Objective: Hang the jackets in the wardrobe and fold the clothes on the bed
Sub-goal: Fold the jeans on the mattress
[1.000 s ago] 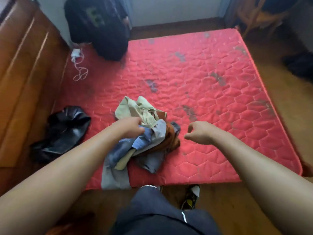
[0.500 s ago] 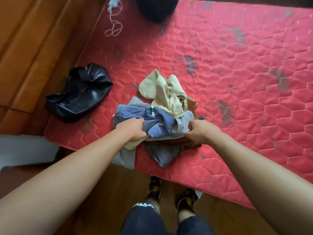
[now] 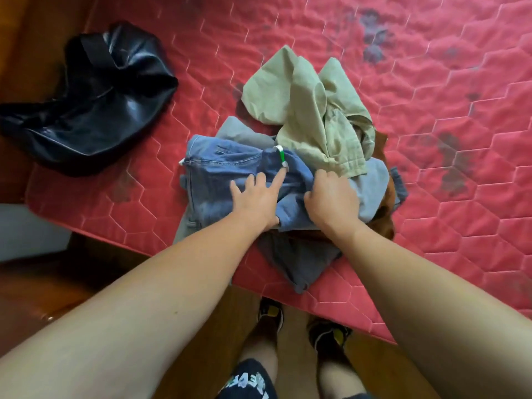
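Note:
A heap of clothes lies at the near edge of the red quilted mattress (image 3: 431,110). On top is a blue denim garment (image 3: 218,168) with a small green-and-white tag. A crumpled beige garment (image 3: 311,105) lies behind it, with grey cloth (image 3: 299,260) and a brown piece (image 3: 385,220) underneath. My left hand (image 3: 256,197) rests flat on the denim with its fingers spread. My right hand (image 3: 331,197) grips a fold of the denim beside it. A black leather jacket (image 3: 86,102) lies crumpled at the mattress's left corner.
The wooden floor (image 3: 72,283) runs along the near side of the mattress, and my feet in dark shoes stand on it by the edge. Brown wooden furniture (image 3: 28,38) borders the mattress on the left. The right half of the mattress bears dark stains.
The view has tipped down and closer to the heap. My left hand has let go of the denim and now lies flat on it. My right hand has moved left onto the denim.

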Demonstrator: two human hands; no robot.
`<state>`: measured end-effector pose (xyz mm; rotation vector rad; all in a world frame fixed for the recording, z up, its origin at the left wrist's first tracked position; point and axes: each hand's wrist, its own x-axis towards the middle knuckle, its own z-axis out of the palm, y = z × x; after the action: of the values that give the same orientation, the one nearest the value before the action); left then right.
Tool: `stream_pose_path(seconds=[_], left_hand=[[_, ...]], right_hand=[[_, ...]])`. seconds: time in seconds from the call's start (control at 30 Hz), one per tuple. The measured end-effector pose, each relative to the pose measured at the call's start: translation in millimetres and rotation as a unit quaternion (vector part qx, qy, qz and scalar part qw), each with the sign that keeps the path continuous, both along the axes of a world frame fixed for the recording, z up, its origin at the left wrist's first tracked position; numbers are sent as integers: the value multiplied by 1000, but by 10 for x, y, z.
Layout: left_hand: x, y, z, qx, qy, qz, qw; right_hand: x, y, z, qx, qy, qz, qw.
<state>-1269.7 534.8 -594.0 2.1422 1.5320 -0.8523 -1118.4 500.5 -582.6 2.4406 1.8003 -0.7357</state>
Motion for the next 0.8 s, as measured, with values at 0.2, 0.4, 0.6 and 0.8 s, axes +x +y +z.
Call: stream_pose_path(seconds=[0.2, 0.4, 0.6, 0.8], left_hand=[[-346, 49, 341, 74, -123, 27, 989], [-533, 497, 1774, 33, -472, 203, 857], [-186, 916, 3626, -40, -698, 248, 670], [439, 1022, 4964, -203, -774, 242, 549]], right_hand=[[-114, 92, 545, 38, 233, 8, 972], [-137, 384, 2121, 127, 379, -85, 913], [227, 392, 3585, 152, 550, -231, 788], [495, -42, 4580, 168, 422, -101, 885]])
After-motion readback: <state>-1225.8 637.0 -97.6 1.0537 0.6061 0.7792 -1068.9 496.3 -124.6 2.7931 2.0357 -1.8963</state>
